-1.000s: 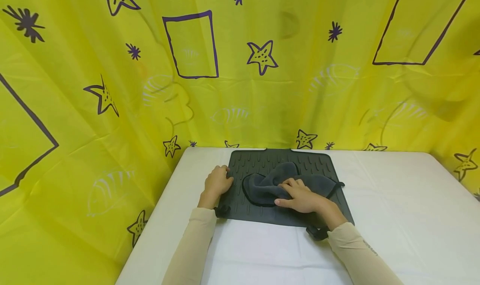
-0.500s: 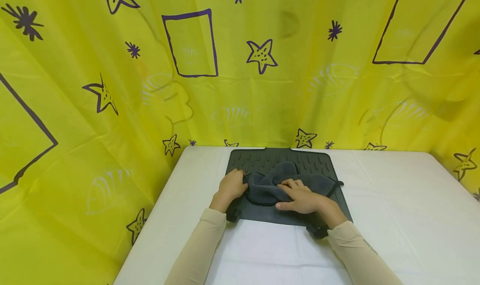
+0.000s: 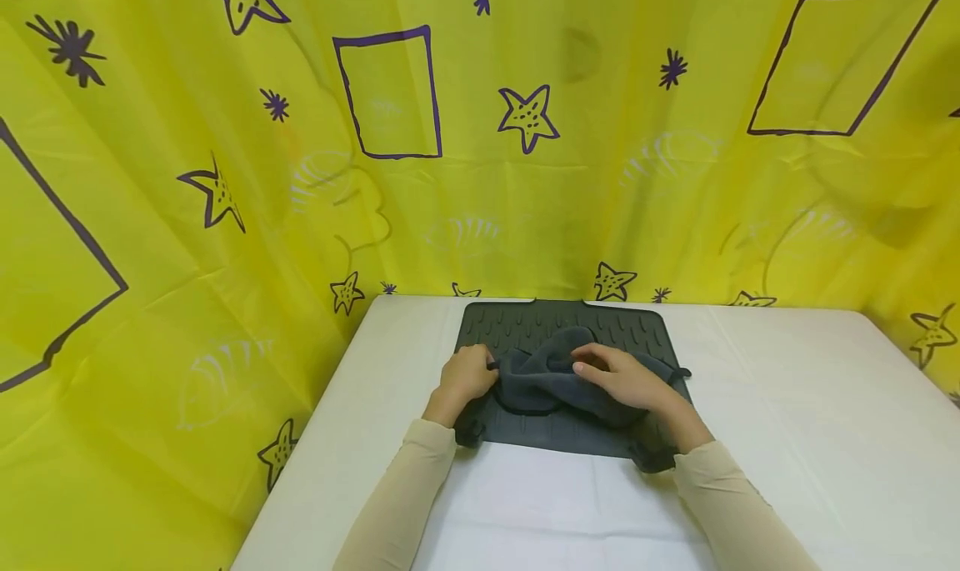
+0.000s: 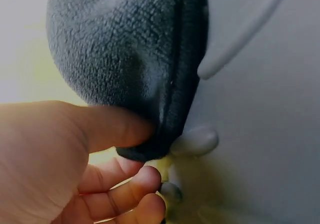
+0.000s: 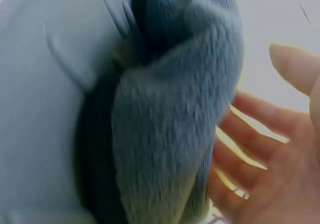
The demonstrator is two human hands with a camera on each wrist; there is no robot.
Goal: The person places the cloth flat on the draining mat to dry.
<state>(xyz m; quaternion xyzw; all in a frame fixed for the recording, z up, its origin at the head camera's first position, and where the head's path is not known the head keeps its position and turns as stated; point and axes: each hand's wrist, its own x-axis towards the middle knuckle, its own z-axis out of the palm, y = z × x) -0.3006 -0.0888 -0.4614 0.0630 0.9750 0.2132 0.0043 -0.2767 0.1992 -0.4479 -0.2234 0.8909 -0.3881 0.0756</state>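
The left hand (image 3: 467,373) pinches the gray cloth (image 3: 536,390), bunched on a ridged mat (image 3: 491,323); the right hand (image 3: 628,378), grip wide, is by the cloth.

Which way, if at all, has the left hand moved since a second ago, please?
Yes: the left hand moved rightward, from the left edge of the mat to the cloth.

Your carrier: white table (image 3: 795,413), far corners rounded, faint creases crossing stretch nearest you. Lying directly on it, flat: dark grey mat (image 3: 525,428), set at table's far edge, left of middle as you face it. Mat's far corners rounded, short raised ribs in rows across its surface, tab midway along far side. White tabletop shows wider on your right of mat, narrower on your left.
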